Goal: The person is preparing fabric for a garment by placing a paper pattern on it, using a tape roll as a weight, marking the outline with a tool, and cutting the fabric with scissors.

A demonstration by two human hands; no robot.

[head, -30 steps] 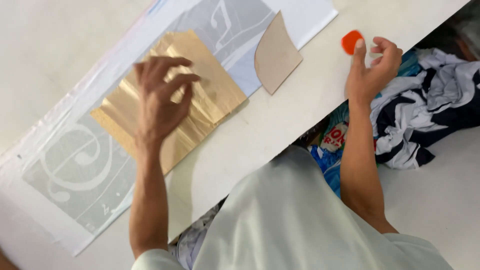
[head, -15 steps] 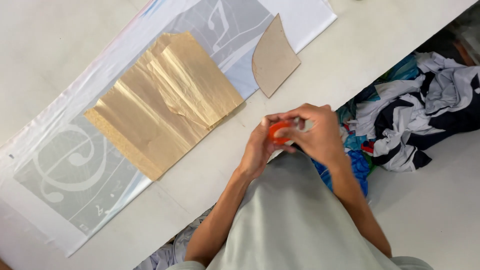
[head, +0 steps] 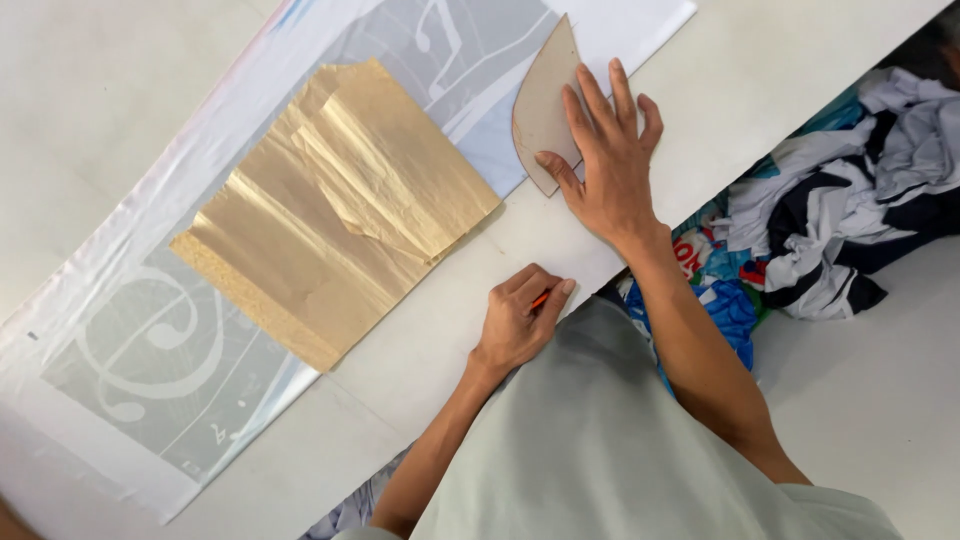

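White table (head: 120, 70) fills most of our view, and on it we see a long pale printed cloth (head: 150, 350) with a crumpled sheet of golden paper (head: 340, 210) on top. Our right hand (head: 610, 170) lies open and flat on a curved cardboard pattern (head: 543, 100). Our left hand (head: 520, 320) is closed around a small orange object (head: 541, 298). Beyond the table edge, mixed fabric scraps (head: 850, 200) lie in a heap.

orange item: only a sliver (head: 541, 298) shows inside the left hand (head: 517, 322); its shape cannot be told.
cardboard template (head: 543, 105): lower right part hidden under the right hand (head: 607, 165).
printed fabric (head: 150, 350): middle covered by the tan paper (head: 335, 210).
clothes pile (head: 850, 190): cut off by the right edge.
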